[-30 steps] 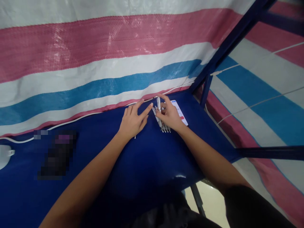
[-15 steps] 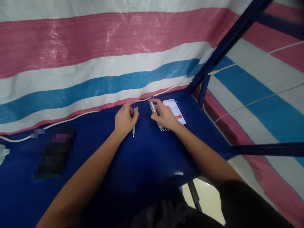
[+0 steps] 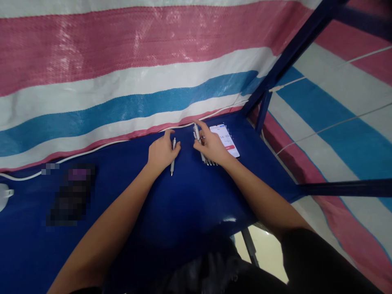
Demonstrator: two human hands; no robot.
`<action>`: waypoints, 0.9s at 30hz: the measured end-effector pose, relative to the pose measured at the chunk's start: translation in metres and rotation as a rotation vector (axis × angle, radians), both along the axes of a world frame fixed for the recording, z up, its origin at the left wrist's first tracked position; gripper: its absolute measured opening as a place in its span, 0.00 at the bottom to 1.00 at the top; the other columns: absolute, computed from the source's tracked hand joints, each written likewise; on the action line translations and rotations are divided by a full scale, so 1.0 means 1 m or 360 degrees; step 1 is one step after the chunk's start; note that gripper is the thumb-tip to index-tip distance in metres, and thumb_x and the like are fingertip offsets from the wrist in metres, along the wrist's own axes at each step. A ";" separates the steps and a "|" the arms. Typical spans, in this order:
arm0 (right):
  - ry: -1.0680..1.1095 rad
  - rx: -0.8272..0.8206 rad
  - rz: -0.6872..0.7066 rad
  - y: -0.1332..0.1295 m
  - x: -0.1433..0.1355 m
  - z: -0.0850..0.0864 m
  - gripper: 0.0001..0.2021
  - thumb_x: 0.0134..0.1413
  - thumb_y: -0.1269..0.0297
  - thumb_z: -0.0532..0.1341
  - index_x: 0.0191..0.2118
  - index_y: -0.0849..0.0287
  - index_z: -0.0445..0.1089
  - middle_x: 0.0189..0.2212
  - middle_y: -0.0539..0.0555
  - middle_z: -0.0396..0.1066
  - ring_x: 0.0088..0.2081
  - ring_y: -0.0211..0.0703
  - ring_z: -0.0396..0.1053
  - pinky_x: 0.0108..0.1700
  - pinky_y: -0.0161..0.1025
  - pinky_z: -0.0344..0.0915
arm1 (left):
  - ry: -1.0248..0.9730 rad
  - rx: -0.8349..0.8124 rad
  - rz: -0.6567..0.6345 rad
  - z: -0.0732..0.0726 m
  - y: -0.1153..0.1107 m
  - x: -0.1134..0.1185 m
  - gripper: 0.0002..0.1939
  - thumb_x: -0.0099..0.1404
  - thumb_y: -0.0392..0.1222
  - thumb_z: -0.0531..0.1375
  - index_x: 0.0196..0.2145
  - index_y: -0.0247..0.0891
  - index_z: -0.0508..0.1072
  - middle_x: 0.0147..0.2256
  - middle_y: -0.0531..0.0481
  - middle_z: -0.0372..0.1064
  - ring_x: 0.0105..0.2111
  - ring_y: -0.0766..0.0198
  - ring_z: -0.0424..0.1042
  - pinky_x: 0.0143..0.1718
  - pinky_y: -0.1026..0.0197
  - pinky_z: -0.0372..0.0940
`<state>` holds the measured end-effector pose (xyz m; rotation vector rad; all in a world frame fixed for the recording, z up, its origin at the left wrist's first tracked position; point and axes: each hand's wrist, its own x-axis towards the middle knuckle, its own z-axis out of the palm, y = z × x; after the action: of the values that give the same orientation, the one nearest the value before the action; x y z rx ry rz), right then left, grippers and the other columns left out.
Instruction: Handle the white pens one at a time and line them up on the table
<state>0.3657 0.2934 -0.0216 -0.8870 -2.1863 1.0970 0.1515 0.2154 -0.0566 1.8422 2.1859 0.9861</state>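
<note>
**Lone retractable pen (image 3: 172, 165) left uncovered**

In the head view, the left hand (image 3: 161, 152) had loosened, its fingers parted around that pen on the bench (image 3: 196, 204). The right hand's (image 3: 212, 143) fingers stayed curled around the other pens (image 3: 196, 133), near the smartphone (image 3: 225, 141).

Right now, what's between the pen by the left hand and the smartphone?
The right hand and the grey pens at its fingers, in the head view.

Large digits (image 3: 224, 136) stand on the phone (image 3: 232, 154), too small and blurred to read surely; a pale mark (image 3: 234, 278) on the black clothing (image 3: 257, 281) is likewise unreadable.
</note>
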 end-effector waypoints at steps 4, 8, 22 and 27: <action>0.0002 -0.0011 0.0037 0.002 0.002 -0.001 0.31 0.60 0.67 0.62 0.69 0.59 0.63 0.31 0.47 0.65 0.29 0.41 0.63 0.37 0.43 0.61 | -0.0350 0.0064 -0.0230 0.003 -0.002 -0.005 0.18 0.66 0.39 0.63 0.54 0.41 0.75 0.25 0.56 0.68 0.24 0.62 0.67 0.30 0.58 0.62; 0.0025 -0.0023 0.0041 0.002 0.003 0.000 0.31 0.62 0.66 0.63 0.70 0.55 0.61 0.32 0.47 0.66 0.29 0.41 0.63 0.37 0.43 0.62 | -0.0823 0.0171 -0.0383 0.000 0.000 -0.009 0.19 0.67 0.38 0.62 0.55 0.39 0.76 0.25 0.58 0.65 0.23 0.66 0.64 0.30 0.59 0.62; 0.0040 -0.0178 0.0016 0.003 -0.001 -0.004 0.34 0.62 0.64 0.64 0.72 0.53 0.61 0.37 0.50 0.71 0.32 0.43 0.67 0.37 0.43 0.65 | -0.1222 0.0425 -0.0377 -0.015 0.017 -0.027 0.09 0.70 0.42 0.67 0.46 0.42 0.84 0.24 0.55 0.67 0.21 0.67 0.67 0.25 0.64 0.63; 0.0052 -0.0246 0.0050 0.002 -0.002 -0.004 0.31 0.62 0.63 0.65 0.69 0.56 0.59 0.37 0.51 0.74 0.32 0.43 0.69 0.38 0.43 0.66 | -0.1215 0.0464 -0.0388 -0.015 0.017 -0.026 0.07 0.71 0.42 0.67 0.45 0.42 0.84 0.24 0.55 0.67 0.22 0.67 0.67 0.25 0.64 0.63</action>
<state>0.3632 0.2950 -0.0257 -0.8963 -2.1178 1.3013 0.1253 0.2324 -0.0712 1.4173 1.3919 1.6591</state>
